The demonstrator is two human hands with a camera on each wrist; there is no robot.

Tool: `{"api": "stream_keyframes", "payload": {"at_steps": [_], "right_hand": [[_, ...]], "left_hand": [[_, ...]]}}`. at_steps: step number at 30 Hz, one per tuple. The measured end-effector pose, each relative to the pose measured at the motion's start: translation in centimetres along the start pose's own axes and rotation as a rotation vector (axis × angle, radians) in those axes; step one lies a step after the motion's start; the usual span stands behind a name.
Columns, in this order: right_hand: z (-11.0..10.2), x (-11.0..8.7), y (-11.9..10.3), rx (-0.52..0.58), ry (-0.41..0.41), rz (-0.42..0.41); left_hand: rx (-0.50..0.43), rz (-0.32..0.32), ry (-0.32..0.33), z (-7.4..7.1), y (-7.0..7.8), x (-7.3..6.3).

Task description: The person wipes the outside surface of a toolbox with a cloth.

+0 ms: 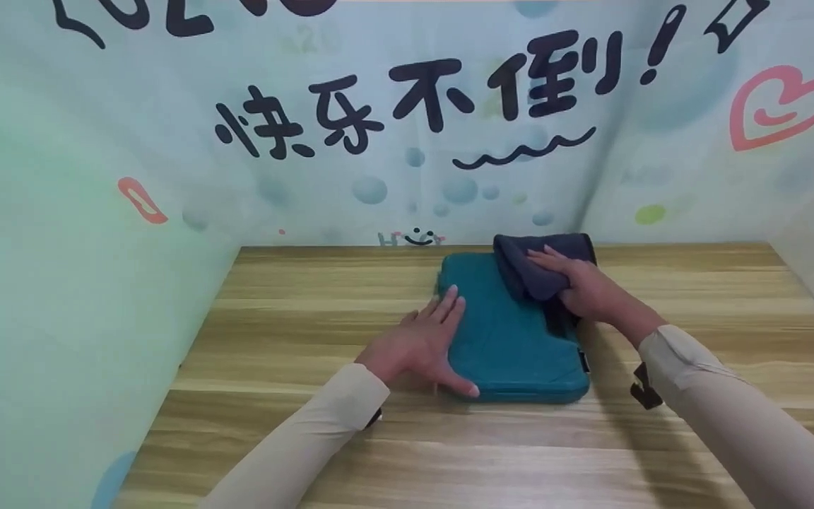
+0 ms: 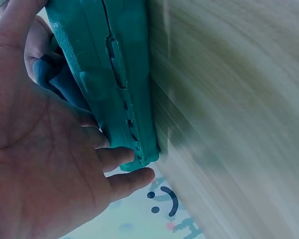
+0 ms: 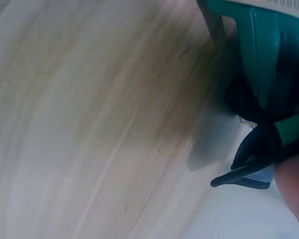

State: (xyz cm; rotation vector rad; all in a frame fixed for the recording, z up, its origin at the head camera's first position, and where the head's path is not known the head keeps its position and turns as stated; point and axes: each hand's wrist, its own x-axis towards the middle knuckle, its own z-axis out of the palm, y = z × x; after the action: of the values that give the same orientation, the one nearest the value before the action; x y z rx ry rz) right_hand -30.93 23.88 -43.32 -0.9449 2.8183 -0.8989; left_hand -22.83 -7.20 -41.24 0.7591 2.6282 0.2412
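A teal hard case lies flat on the wooden table, its moulded hinge side showing in the left wrist view. My left hand rests against the case's left edge with spread fingers, the thumb at its near corner. On the case's far right part lies a bunched navy cloth. My right hand presses on this cloth, fingers extended over it; the thumb is mostly hidden. In the right wrist view, dark folds of the cloth hang over the side of the case.
The wooden table ends at the back against a pale printed backdrop with large dark characters. A white barcode label shows on the case. A small black device sits under my right sleeve.
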Motion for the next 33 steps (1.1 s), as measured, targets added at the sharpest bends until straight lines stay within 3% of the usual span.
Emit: {"api": "stream_keyframes", "payload": {"at_steps": [11,26,33], "right_hand": [[0.6,-0.9,0.5,0.029,0.091,-0.045],[1.7,-4.0,0.0,0.067,0.095,-0.119],[1.9,-5.9,0.0,0.113,0.078,-0.108]], "left_hand": [[0.028,0.031,-0.012,-0.5,0.6,0.6],[0.02,0.031,-0.011,-0.1,0.3,0.2],[0.015,0.034,0.0,-0.1,0.2,0.4]]}}
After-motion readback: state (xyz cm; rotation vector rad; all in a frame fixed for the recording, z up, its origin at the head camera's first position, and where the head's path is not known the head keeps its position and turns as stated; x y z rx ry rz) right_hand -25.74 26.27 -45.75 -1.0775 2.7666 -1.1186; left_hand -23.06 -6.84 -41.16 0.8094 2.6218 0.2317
